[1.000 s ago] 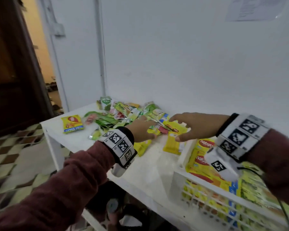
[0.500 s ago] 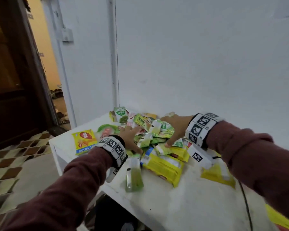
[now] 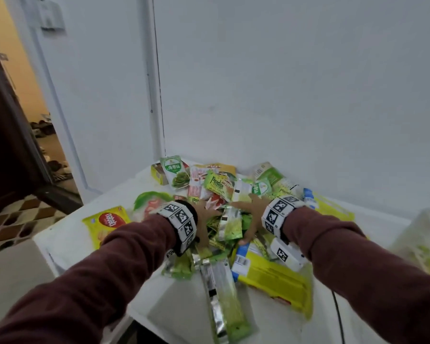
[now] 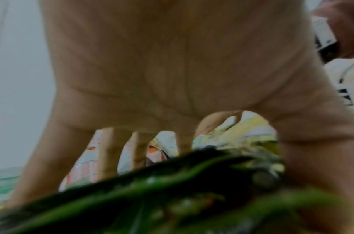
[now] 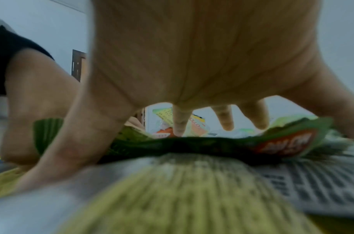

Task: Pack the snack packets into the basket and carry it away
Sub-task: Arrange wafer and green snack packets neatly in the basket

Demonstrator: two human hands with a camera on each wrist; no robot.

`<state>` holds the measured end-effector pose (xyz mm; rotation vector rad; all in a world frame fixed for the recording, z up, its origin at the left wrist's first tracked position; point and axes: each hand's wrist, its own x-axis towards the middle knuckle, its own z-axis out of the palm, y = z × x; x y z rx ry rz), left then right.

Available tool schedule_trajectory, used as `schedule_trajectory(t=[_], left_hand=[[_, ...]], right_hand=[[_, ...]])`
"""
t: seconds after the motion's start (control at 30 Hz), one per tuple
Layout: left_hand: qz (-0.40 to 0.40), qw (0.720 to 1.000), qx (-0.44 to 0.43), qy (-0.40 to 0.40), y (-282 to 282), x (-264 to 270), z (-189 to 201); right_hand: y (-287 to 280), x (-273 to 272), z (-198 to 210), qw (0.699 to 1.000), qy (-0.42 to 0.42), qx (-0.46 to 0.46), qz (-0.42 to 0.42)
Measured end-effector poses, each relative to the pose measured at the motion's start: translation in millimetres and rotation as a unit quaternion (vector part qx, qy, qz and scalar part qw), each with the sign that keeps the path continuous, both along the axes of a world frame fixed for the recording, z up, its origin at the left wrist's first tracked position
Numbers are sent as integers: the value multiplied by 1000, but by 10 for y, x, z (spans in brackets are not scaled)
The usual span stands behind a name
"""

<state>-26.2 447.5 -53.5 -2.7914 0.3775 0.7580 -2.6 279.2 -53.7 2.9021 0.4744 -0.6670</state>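
With fingers spread, left hand (image 3: pixel 204 214) and right hand (image 3: pixel 252 214) press the packets (image 3: pixel 224 202) heaped at the bench (image 3: pixel 67 239) centre; judged light, limp and slippery, scoop from 3 and 9 o'clock; basket (image 3: pixel 422 234) at 3 o'clock.

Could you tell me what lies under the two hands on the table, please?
Green snack packets lie heaped under the left hand and right hand; anything deeper in the heap is covered.

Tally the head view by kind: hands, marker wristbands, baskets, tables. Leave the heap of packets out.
Hands: 2, the left hand and right hand
Marker wristbands: 2, the left wristband and right wristband
Baskets: 1, the basket at the right edge
Tables: 1, the table
Total: 6
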Motion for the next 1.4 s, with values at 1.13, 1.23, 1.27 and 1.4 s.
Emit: schedule_trajectory(t=[1.13, 1.23, 1.27, 1.4], left_hand=[[-47, 973, -170, -151, 136, -141, 201], [-53, 967, -178, -171, 120, -149, 341], [-53, 966, -183, -177, 114, -154, 396], [-53, 957, -214, -190, 90, -155, 656]], right_hand=[[-305, 38, 91, 926, -192, 326, 1], [-392, 49, 229, 900, -231, 368, -34], [-435, 41, 280, 896, -238, 372, -49], [-618, 20, 489, 887, -238, 380, -111]])
